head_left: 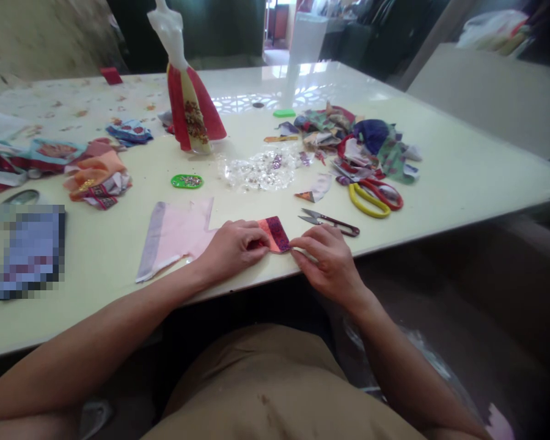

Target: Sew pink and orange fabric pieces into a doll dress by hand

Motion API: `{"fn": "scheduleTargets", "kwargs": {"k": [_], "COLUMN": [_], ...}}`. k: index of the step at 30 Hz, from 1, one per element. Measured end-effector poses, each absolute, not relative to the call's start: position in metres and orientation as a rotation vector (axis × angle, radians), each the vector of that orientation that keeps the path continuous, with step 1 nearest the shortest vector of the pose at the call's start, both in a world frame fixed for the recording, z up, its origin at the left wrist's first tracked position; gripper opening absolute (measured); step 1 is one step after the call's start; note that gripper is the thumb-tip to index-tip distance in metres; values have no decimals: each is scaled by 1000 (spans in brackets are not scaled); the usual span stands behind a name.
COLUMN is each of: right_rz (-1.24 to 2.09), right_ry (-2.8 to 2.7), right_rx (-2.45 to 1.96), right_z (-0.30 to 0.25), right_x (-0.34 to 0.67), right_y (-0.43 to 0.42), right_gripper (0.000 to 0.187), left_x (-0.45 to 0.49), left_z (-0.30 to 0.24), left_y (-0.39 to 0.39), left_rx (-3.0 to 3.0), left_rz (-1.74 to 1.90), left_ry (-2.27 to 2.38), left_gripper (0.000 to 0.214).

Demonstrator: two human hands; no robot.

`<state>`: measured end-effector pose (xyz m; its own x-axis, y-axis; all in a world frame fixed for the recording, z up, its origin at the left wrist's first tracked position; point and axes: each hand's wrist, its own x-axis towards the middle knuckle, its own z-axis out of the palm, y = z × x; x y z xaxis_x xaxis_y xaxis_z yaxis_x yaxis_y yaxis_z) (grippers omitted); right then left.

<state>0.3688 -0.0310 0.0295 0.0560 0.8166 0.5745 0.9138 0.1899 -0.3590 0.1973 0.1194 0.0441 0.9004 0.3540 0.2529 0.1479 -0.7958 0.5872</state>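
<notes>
The left hand [231, 249] and right hand [325, 263] both pinch a small red-and-purple patch [275, 235] from either side, holding it firmly. The patch lies between them on the table [96, 293], close to its near edge. Just beyond the left hand lies a flat pink cloth [172, 235], while thread snips [330, 223] rest near the right hand. Farther out are yellow scissors [369, 200], a scrap heap [348, 143], a bag of beads [256, 171] and a green dish [187, 181]. A figure [195, 110] in a red dress stands at the far side, its dress looking finished. Only this patch is in hand, and most scraps still lie heaped, with a cloth pile [98, 180] to the left.
</notes>
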Motion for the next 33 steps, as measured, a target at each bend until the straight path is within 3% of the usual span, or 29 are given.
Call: {"fn": "scheduleTargets", "kwargs": {"k": [10,16,19,23,30,33], "right_rz": [-132,-210,-262,-280,-319,-344], "right_ry": [-1892,-1920,-1912,-2020,-1897,-1907], "right_rx": [-1580,-1563,-1571,-1544,-1606,-1586], "right_z": [24,24,28,28,22,26], "right_x": [364,364,357,346,352,350], "right_y": [-32,-36,-35,-33,-41,-42], "right_gripper": [16,13,21,35,21,31], "left_x": [193,173,166,163,159,160], "left_z": [43,50,52,49,47,50], "left_y": [124,123,120,123,130,129], "left_rx": [2532,2891,2978,2909,2677,2595], "left_rz": [429,395,401,454,497,514], "left_ry": [298,71,9,2,49,54], "left_gripper": [15,22,27,27,21,19]}}
